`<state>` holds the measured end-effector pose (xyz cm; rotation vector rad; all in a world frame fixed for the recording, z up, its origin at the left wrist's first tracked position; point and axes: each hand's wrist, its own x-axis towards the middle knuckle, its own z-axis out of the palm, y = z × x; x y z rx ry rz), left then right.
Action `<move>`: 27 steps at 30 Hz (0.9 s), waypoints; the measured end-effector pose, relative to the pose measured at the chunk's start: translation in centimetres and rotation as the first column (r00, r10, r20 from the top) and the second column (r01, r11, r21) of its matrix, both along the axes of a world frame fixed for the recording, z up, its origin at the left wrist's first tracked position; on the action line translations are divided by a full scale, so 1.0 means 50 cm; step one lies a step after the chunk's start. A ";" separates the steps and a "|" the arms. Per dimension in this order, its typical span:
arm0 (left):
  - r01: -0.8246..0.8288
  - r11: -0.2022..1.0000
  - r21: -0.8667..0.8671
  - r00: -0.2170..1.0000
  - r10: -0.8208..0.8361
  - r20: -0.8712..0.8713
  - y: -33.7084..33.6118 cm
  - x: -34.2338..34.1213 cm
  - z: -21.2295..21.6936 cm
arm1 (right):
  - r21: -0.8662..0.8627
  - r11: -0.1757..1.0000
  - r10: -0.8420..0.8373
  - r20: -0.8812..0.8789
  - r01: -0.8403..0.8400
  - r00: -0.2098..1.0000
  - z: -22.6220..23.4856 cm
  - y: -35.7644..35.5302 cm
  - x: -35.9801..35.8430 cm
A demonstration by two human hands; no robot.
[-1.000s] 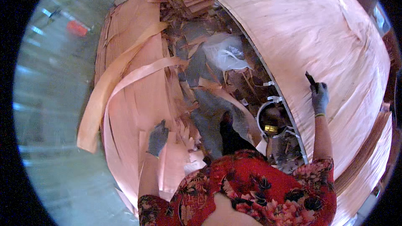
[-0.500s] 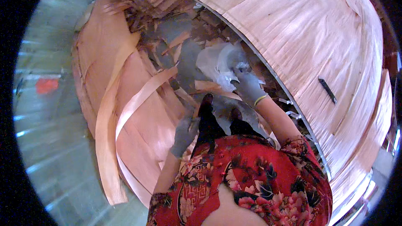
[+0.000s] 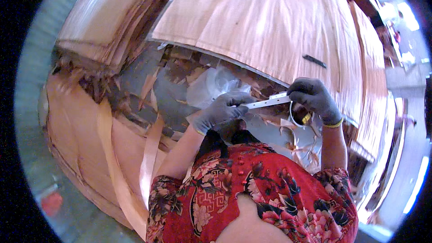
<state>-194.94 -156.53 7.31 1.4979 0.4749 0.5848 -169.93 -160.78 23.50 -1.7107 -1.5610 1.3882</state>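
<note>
A white strip of perforated tape [image 3: 268, 102], dotted with dark holes, stretches between my hands in front of my body. My left hand [image 3: 222, 111], in a grey glove, is closed on its left end. On the other end my right hand [image 3: 314, 100], gloved in grey with a yellow cuff edge, pinches the strip. Below the right fingers hangs a pale loop [image 3: 293, 114], with a small yellow piece [image 3: 307, 118] next to it. Beyond my left hand, a whitish translucent plastic bag [image 3: 202, 89] lies low among the scraps.
A large stack of pale wood veneer sheets [image 3: 252, 22] rises ahead, a narrow black tool [image 3: 314, 60] on top. Another veneer stack [image 3: 96, 22] stands at the far left. Curled veneer strips [image 3: 108, 144] lie over sheets at left. Broken scraps [image 3: 180, 69] litter the gap between.
My right hand has come up from the plastic bag, and my left hand has risen from my side. Both now hold the white strip. The view has turned to the right.
</note>
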 end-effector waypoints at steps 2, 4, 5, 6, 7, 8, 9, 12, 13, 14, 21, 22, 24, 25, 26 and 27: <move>0.029 1.000 -0.009 0.971 -0.030 -0.238 0.018 0.005 0.007 | -0.029 0.985 -0.166 0.103 0.170 0.981 -0.026 -0.062 0.047; 0.002 1.000 0.015 0.962 0.002 -0.272 0.027 0.014 -0.002 | 0.181 0.983 -0.051 0.481 -0.042 0.875 -0.055 -0.103 0.069; 0.038 0.979 0.199 0.958 0.021 -0.287 0.026 0.018 -0.006 | 0.238 0.954 -0.019 0.653 -0.181 0.757 -0.071 -0.117 0.074; 0.080 0.923 0.376 0.956 0.035 -0.290 0.025 0.032 0.006 | 0.150 0.985 -0.058 0.769 -0.091 0.637 -0.098 -0.140 0.070; 0.110 0.830 0.547 0.954 0.066 -0.292 0.026 0.042 0.018 | 0.034 0.997 0.008 0.861 -0.073 0.508 -0.103 -0.148 0.039; 0.097 0.741 0.664 0.982 0.039 -0.187 0.023 0.057 0.018 | 0.162 0.983 -0.065 0.757 -0.090 0.650 -0.134 -0.160 0.019; 0.162 0.734 0.660 0.969 0.006 -0.246 0.014 0.073 0.023 | 0.291 0.954 -0.129 0.626 -0.076 0.769 -0.178 -0.172 0.002; 0.330 0.715 0.617 0.906 -0.056 -0.420 -0.021 0.097 0.032 | 0.180 0.982 -0.026 0.389 -0.049 0.921 -0.234 -0.161 -0.057; 0.353 0.704 0.617 0.887 -0.042 -0.460 -0.025 0.104 0.048 | 0.022 0.999 0.036 0.384 -0.048 0.923 -0.238 -0.154 -0.064; 0.376 0.692 0.616 0.867 -0.028 -0.497 -0.025 0.111 0.071 | 0.076 0.996 0.007 0.339 -0.035 0.941 -0.236 -0.151 -0.065; 0.052 0.954 -0.297 0.895 -0.176 -0.410 -0.025 0.138 0.010 | -0.233 0.649 -0.737 -0.430 0.725 0.522 -0.325 -0.182 -0.017; 0.099 0.977 -0.189 0.879 -0.175 -0.443 -0.023 0.150 0.000 | -0.244 0.579 -0.762 -0.500 0.777 0.411 -0.340 -0.188 0.010; 0.233 0.947 0.219 0.775 -0.045 -0.630 -0.029 0.170 -0.012 | -0.271 0.590 -0.680 -0.675 0.761 0.286 -0.362 -0.217 0.063; 0.352 0.808 0.473 0.683 0.124 -0.720 -0.036 0.183 -0.012 | -0.232 0.601 -0.628 -0.729 0.765 0.272 -0.340 -0.226 0.082; 0.490 0.583 0.648 0.601 0.312 -0.736 -0.044 0.199 -0.008 | -0.211 0.613 -0.638 -0.701 0.761 0.320 -0.331 -0.238 0.096; 0.527 0.548 0.649 0.587 0.318 -0.745 -0.046 0.225 0.016 | -0.183 0.621 -0.645 -0.672 0.763 0.364 -0.322 -0.251 0.112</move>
